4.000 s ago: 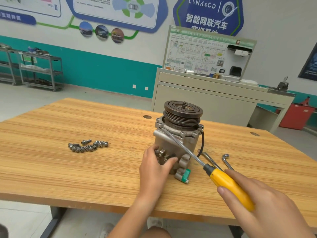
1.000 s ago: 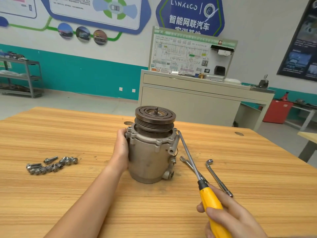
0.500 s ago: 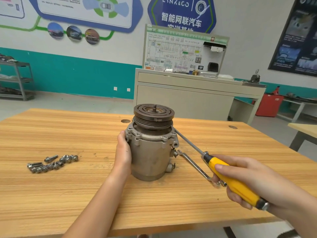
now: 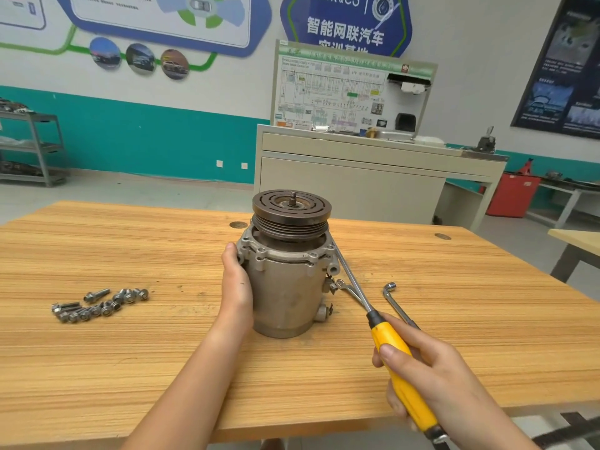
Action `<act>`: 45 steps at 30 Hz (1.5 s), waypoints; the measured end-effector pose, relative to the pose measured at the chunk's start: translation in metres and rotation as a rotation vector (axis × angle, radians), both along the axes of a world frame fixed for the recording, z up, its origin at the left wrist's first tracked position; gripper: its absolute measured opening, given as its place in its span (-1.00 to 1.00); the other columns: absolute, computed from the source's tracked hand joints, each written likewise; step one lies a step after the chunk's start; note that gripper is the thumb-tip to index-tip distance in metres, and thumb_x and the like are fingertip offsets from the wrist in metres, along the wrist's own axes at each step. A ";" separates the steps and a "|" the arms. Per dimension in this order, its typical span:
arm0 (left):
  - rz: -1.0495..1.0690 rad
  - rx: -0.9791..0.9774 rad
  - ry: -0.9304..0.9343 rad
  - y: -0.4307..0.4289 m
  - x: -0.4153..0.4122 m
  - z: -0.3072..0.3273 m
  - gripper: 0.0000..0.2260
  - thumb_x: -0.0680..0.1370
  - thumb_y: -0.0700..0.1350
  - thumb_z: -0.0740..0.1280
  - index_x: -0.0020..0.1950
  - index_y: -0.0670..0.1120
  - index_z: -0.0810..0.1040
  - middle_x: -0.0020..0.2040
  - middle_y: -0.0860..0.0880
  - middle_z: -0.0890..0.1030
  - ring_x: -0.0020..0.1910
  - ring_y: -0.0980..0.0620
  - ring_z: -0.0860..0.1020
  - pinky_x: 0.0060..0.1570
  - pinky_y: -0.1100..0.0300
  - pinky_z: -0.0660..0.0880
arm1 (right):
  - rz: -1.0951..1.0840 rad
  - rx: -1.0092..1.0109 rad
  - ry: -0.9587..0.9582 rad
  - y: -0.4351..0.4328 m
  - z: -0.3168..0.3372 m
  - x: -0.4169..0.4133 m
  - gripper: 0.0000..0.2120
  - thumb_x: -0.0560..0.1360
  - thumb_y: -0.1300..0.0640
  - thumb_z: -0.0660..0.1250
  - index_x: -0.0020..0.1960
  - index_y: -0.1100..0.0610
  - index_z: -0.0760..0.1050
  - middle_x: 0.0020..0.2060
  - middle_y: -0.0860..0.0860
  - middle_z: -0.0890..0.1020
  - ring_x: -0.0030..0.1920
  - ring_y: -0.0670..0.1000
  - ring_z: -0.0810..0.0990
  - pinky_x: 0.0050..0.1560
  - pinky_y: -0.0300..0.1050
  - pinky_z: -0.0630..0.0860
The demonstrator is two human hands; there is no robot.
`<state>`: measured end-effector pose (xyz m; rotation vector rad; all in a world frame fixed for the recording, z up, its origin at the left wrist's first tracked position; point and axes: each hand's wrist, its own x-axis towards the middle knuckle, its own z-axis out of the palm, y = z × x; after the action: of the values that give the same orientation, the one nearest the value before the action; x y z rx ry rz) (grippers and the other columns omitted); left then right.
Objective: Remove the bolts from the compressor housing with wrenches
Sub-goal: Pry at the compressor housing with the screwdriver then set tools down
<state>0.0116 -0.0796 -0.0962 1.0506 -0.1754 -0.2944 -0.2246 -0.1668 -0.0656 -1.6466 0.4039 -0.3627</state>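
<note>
The grey compressor housing (image 4: 285, 293) stands upright on the wooden table (image 4: 130, 358), its dark pulley (image 4: 291, 207) on top. My left hand (image 4: 236, 280) grips its left side just under the bolted flange. My right hand (image 4: 431, 375) holds the yellow-handled screwdriver (image 4: 399, 368); its metal shaft slants up to the flange's right edge, tip hidden behind the rim. A pile of several removed bolts (image 4: 97, 305) lies to the left.
A flat spanner (image 4: 349, 289) lies under the screwdriver shaft beside the housing. An L-shaped socket wrench (image 4: 394, 302) lies to its right. A beige training bench (image 4: 373, 177) stands behind the table, a second table (image 4: 576, 245) at far right.
My right hand has dropped lower and nearer to me, so the screwdriver now points more steeply up at the flange. My left hand still holds the housing.
</note>
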 end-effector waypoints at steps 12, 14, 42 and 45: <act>-0.185 0.318 -0.482 0.034 0.002 -0.016 -0.61 0.46 0.30 0.15 0.23 0.21 0.42 0.11 0.32 0.50 0.06 0.32 0.50 0.00 0.31 0.45 | -0.120 0.149 0.056 0.012 0.020 -0.036 -0.76 0.34 0.21 0.35 -0.01 0.05 0.60 -0.40 0.17 0.55 -0.55 0.12 0.38 -0.52 -0.15 0.31; -0.335 0.503 -0.639 0.048 0.013 -0.023 -0.45 0.38 0.12 0.41 0.33 0.14 0.32 0.15 0.34 0.46 0.08 0.47 0.45 -0.05 0.53 0.41 | -0.080 0.207 0.055 0.025 0.022 -0.041 -0.78 0.30 0.23 0.33 -0.09 0.10 0.64 -0.40 0.26 0.55 -0.54 0.12 0.40 -0.49 -0.13 0.32; -0.434 0.510 -0.585 0.046 0.033 -0.013 -0.38 0.40 -0.33 0.44 0.30 0.09 0.26 0.12 0.26 0.49 -0.04 0.51 0.49 -0.17 0.54 0.43 | -0.326 -0.164 -0.092 -0.064 -0.013 0.119 -0.23 -0.10 -0.32 0.48 0.05 -0.27 0.29 -0.41 -0.06 0.56 -0.52 -0.11 0.53 -0.51 -0.24 0.48; -0.326 0.637 -0.681 0.054 0.031 -0.021 -0.20 0.34 -0.17 0.55 0.36 0.23 0.12 0.20 0.26 0.42 0.06 0.50 0.44 -0.13 0.60 0.37 | -0.339 -0.163 -0.055 -0.070 -0.004 0.138 -0.31 0.09 -0.22 0.49 0.12 -0.14 0.27 -0.30 -0.02 0.52 -0.56 -0.13 0.52 -0.54 -0.21 0.49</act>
<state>0.0425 -0.0259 -0.1173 1.7343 -0.9165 -0.2809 -0.0867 -0.2367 -0.0696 -1.7227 0.6280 -0.7086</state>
